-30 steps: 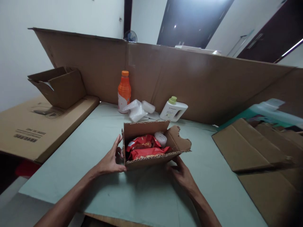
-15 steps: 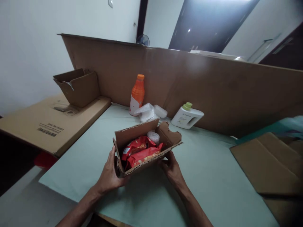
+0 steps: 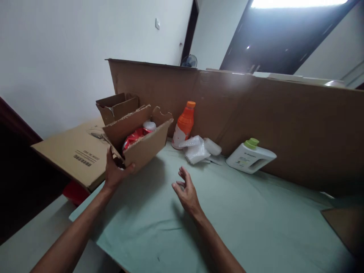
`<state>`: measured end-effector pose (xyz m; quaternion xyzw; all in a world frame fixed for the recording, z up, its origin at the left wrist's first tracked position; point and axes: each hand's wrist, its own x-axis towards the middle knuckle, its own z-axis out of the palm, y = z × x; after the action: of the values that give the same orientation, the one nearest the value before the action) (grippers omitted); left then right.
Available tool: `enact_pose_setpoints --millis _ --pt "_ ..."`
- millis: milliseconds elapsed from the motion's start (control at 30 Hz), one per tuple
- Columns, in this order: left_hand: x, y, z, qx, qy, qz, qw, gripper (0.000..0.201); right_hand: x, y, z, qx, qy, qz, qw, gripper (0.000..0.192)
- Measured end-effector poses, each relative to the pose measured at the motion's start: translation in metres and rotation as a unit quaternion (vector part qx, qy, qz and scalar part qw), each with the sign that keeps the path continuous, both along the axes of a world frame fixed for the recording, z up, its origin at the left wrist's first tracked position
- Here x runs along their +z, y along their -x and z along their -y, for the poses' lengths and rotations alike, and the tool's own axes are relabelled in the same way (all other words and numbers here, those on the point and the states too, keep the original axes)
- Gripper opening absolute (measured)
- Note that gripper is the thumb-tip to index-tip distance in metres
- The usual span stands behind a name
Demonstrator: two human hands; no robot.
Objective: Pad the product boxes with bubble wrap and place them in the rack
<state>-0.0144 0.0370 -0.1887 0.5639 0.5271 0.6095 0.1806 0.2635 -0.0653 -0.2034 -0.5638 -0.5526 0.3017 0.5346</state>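
An open-topped cardboard box (image 3: 149, 148) is held up at the left by my left hand (image 3: 115, 170), whose thumb presses the near side while the fingers grip the left end. Inside lie a red snack packet (image 3: 136, 137) and a round whitish lidded container (image 3: 149, 126); the rest of the contents is hidden by the box wall. My right hand (image 3: 187, 193) is apart from the box, above the pale green cloth (image 3: 227, 223), fingers spread and holding nothing. Nearest beyond it is crumpled bubble wrap (image 3: 197, 149).
Behind stand an orange bottle (image 3: 184, 123) and a white jug with a green cap (image 3: 251, 156), before a tall cardboard panel (image 3: 270, 113). A second open box (image 3: 121, 108) rests on a large flat carton (image 3: 74, 151) at the left. More cardboard (image 3: 344, 223) is at the right.
The box has moved left and away from me in my left hand, close to the second box. My right hand has let go of it and opened. The view has turned left.
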Motion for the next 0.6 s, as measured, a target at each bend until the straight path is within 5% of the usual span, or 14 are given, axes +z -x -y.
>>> enact_pose_setpoints --millis 133,267,600 --pt "0.019 -0.003 -0.072 0.042 -0.006 -0.025 0.999 0.113 -0.040 -0.007 0.035 -0.031 0.041 0.038 0.998 0.058" --pt "0.024 -0.013 -0.118 0.103 0.058 -0.034 0.992 0.115 -0.051 -0.009 0.054 -0.049 0.045 0.068 0.995 0.054" --pt "0.021 -0.023 -0.152 0.124 0.080 -0.039 0.988 0.120 -0.046 -0.012 0.052 -0.022 0.012 0.110 0.994 0.043"
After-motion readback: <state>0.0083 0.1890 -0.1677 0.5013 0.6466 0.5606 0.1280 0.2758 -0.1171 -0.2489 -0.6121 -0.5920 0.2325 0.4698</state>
